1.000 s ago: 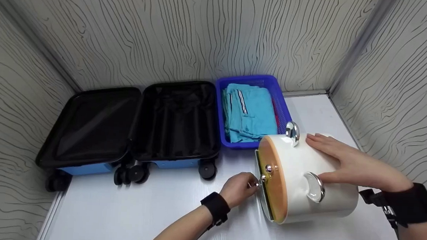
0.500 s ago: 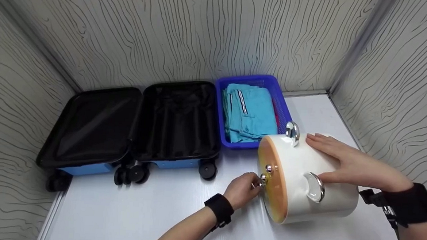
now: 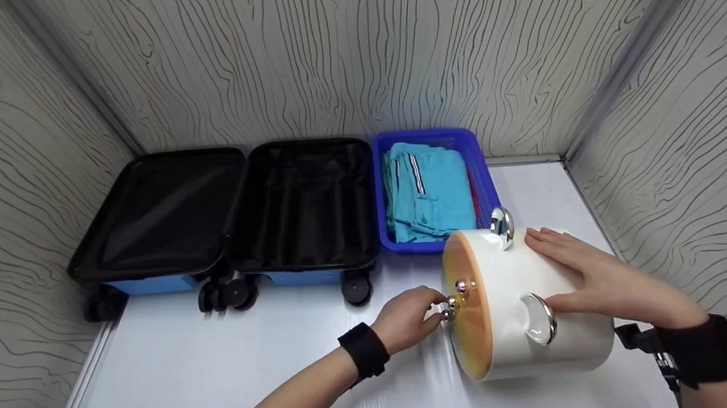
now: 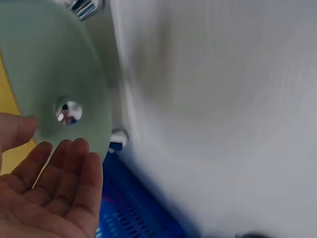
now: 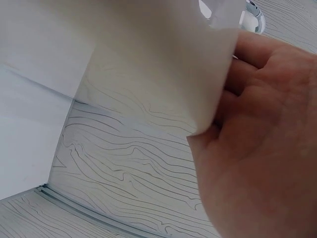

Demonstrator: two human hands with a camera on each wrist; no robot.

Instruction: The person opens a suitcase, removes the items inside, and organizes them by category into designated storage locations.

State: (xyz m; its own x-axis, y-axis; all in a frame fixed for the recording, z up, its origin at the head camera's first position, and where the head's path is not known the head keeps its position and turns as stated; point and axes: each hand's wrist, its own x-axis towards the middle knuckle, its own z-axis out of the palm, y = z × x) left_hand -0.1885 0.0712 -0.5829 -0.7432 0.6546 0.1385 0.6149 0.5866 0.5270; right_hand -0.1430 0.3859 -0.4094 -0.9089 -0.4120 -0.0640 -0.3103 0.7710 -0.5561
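A white cooking pot (image 3: 545, 300) lies on its side on the white table, with chrome loop handles (image 3: 539, 319). Its glass lid (image 3: 465, 334) lies flat against the orange-rimmed mouth, facing left. My left hand (image 3: 410, 318) is at the lid's chrome knob (image 3: 446, 315). In the left wrist view its thumb and loosely bent fingers (image 4: 74, 183) stand apart, with the round knob (image 4: 69, 112) showing free beyond them. My right hand (image 3: 608, 279) rests spread on the pot's side, thumb beside a handle. The right wrist view shows its palm (image 5: 267, 129) against the pot wall (image 5: 163, 54).
An open suitcase (image 3: 310, 213) with black insides and blue shell stands at the left on black wheels. Between it and the pot is a blue plastic basket (image 3: 426, 248) holding folded turquoise clothes (image 3: 439, 189). Patterned walls (image 3: 321, 52) enclose the table at back and sides.
A second ago the left hand held the lid tilted off the pot's mouth. The lid moved right onto the mouth, and the left fingers have loosened from the knob. The right hand stayed.
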